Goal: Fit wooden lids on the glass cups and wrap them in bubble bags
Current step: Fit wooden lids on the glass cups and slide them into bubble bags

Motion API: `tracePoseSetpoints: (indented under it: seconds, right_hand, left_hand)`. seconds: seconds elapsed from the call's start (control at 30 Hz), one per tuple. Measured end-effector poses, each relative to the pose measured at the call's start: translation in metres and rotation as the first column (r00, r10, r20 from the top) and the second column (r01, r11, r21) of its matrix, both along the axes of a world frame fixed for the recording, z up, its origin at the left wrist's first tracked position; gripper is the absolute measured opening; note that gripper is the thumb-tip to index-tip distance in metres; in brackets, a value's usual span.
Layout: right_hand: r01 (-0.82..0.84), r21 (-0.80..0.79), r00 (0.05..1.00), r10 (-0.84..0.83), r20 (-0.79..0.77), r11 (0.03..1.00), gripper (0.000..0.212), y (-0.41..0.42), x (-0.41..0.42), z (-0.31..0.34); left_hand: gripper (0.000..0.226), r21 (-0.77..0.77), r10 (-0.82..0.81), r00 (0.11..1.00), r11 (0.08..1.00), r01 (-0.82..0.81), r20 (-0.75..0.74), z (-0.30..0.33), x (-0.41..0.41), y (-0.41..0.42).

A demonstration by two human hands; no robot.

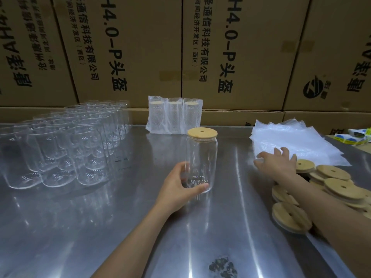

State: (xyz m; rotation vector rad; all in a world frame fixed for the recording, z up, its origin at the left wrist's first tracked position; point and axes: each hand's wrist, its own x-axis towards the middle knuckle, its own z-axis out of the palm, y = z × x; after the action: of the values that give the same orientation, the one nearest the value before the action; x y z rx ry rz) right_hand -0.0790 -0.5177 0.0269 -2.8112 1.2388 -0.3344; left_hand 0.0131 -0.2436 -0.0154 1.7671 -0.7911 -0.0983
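A clear glass cup [201, 155] stands upright on the steel table at the centre, with a round wooden lid [202, 133] fitted on its rim. My left hand [180, 187] grips the cup near its base. My right hand [275, 161] lies with spread fingers on the near edge of a stack of bubble bags [297, 141] at the right. Loose wooden lids [333, 185] lie piled at the right, partly under my right forearm. Three cups wrapped in bubble bags [174, 116] stand at the back.
Several bare glass cups [60, 145] stand in rows on the left of the steel table [100, 217]. Cardboard boxes [200, 47] form a wall along the far edge. Sticker rolls [357, 136] lie at the far right.
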Motion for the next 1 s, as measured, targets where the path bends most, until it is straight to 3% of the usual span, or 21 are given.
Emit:
tracePoseSetpoints:
  seconds: [0.1,0.17,0.27,0.37,0.5,0.63,0.83,0.93,1.0]
  right_hand:
    - [0.066,-0.007,0.977,-0.066,-0.204,0.998,0.05,-0.007,-0.002,-0.001]
    - [0.078,-0.037,0.971,-0.084,-0.226,0.996,0.047,-0.008,-0.001,-0.003]
    - [0.076,-0.117,0.997,-0.074,0.016,0.99,0.031,-0.007,-0.001,-0.003]
    - [0.081,-0.176,0.939,-0.016,0.343,0.981,0.025,-0.013,-0.004,-0.003]
    - [0.086,-0.19,0.792,0.049,0.609,0.978,0.031,-0.012,-0.005,0.007]
    - [0.011,-0.059,0.585,0.042,0.81,0.998,0.024,-0.004,-0.003,0.027]
    - [-0.224,-0.121,0.282,0.184,0.942,0.967,0.024,0.04,-0.001,0.077]
    - [-0.355,-0.131,0.131,0.188,0.973,0.926,0.013,0.071,-0.001,0.094]
    - [-0.46,-0.086,0.005,0.099,0.995,0.884,0.009,0.092,-0.001,0.102]
  left_hand:
    - [0.067,0.008,0.004,1.0,1.0,-0.004,0.004,0.0,0.001,0.0]
    - [0.072,0.011,0.007,1.0,1.0,-0.007,0.009,0.0,0.001,0.0]
    - [0.076,0.015,0.012,1.0,1.0,-0.012,0.012,0.0,0.002,0.0]
    - [0.08,0.018,0.01,1.0,1.0,-0.011,0.012,0.0,0.002,-0.001]
    - [0.081,0.021,0.006,1.0,1.0,-0.006,0.015,0.0,0.002,-0.001]
    - [0.086,0.025,0.014,1.0,1.0,-0.014,0.015,0.001,0.001,-0.001]
    - [0.07,0.045,0.003,0.999,0.999,-0.004,0.032,0.001,0.0,-0.001]
    - [0.082,0.03,0.07,0.994,0.997,-0.073,0.089,0.004,-0.003,-0.003]
    - [0.089,-0.051,0.184,0.961,0.983,-0.177,0.208,0.011,-0.007,-0.002]
